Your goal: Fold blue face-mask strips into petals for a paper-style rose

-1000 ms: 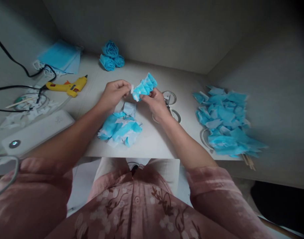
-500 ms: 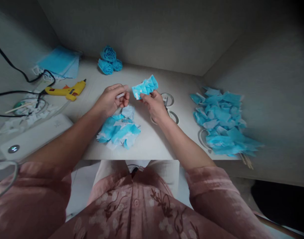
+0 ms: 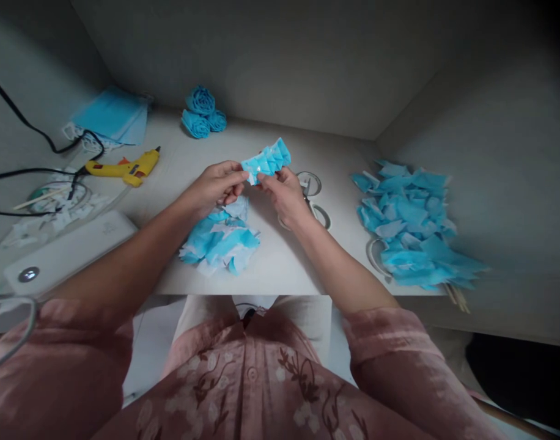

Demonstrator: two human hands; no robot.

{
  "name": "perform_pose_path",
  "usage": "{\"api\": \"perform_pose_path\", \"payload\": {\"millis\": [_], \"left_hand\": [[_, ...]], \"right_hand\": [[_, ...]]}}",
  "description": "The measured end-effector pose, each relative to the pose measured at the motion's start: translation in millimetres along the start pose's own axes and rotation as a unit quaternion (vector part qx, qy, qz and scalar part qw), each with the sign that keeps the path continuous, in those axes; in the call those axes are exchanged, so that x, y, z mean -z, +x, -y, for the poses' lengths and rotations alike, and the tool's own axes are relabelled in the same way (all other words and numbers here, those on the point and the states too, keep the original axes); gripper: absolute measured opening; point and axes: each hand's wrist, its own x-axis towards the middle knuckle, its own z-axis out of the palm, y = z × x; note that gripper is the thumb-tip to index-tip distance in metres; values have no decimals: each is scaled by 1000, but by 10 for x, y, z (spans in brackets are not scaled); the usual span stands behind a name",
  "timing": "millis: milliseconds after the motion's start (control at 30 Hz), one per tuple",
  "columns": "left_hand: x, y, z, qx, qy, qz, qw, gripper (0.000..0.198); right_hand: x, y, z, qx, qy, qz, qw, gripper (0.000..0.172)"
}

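Note:
Above the desk, both hands are on a light-blue folded strip (image 3: 271,157) with zigzag pleats, which looks like mask fabric. My left hand (image 3: 222,183) pinches its left end between thumb and fingers. Underneath and along the near edge, my right hand (image 3: 287,195) grips the strip with the thumb on top. Whether a small white piece still sits in the left fingers is hidden. Below the left hand lies a small heap of blue and white fabric scraps (image 3: 222,241). Beside the right wrist are rolls of tape (image 3: 324,217) and partly covered scissors (image 3: 307,190).
Blue fabric roses (image 3: 201,113) stand at the back. To the left are stacked face masks (image 3: 110,115), a yellow glue gun (image 3: 140,168), black cables (image 3: 27,171), white bits (image 3: 78,211) and a white power bank (image 3: 71,252). A large pile of blue pieces (image 3: 408,214) lies right.
My left hand has moved right and closed on the strip's left end; earlier it was apart, with a small white piece in its fingers. My right hand keeps its hold.

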Motion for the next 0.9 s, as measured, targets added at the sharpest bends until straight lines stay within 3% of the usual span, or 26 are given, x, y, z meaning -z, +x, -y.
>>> {"api": "perform_pose_path", "payload": {"millis": [233, 900], "left_hand": [[-14, -9, 7, -69, 4, -31, 997, 27], [-25, -15, -8, -64, -10, -37, 997, 27]], "right_hand": [[-30, -53, 76, -27, -8, 51, 998, 39], [1, -13, -4, 5, -40, 58, 997, 38]]}}
